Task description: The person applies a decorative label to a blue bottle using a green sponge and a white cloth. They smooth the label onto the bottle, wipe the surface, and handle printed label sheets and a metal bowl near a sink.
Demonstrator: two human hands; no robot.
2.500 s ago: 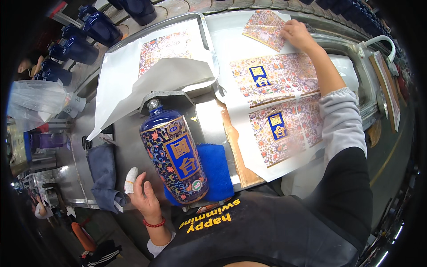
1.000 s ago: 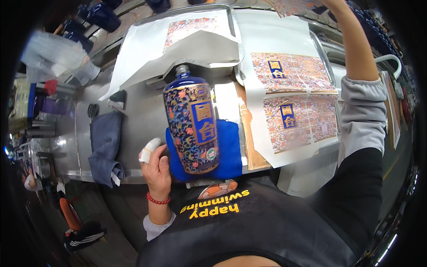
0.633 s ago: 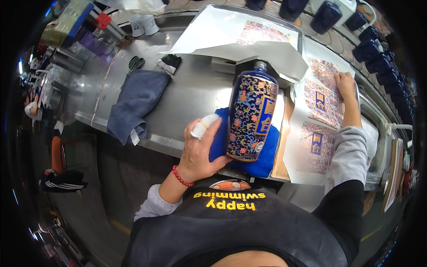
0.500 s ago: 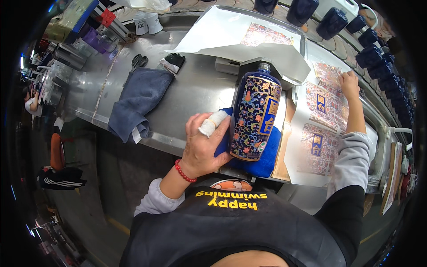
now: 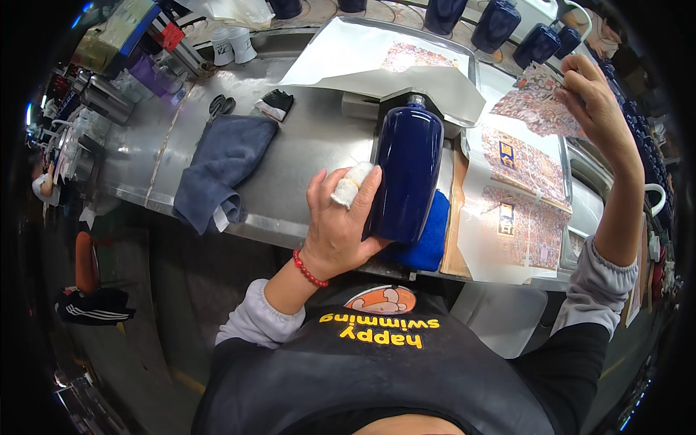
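Observation:
My left hand (image 5: pixel 337 225) grips the lower left side of a dark blue glass bottle (image 5: pixel 409 170), with white wrapping (image 5: pixel 351 188) around one finger. The bottle lies on its side, neck pointing away, its plain glossy face up. Under its base end is a bright blue cloth (image 5: pixel 429 235). Raised at the right, my right hand (image 5: pixel 596 98) pinches the edge of a thin floral decal sheet (image 5: pixel 533 101), which hangs bent from the fingers. Below that sheet, more printed decals (image 5: pixel 529 163) lie on white backing paper (image 5: pixel 475 239).
A tray (image 5: pixel 475 69) with white paper stands behind the bottle. Left of it lie a grey-blue towel (image 5: pixel 226 156), scissors (image 5: pixel 221 106) and a small black-and-white cloth (image 5: pixel 275 105). More blue bottles (image 5: pixel 496 25) line the far edge. The metal table's front edge (image 5: pixel 272 238) runs near me.
The bottle has turned so its plain blue face replaces the patterned one on top. My right hand has lifted a floral decal sheet up off the backing paper.

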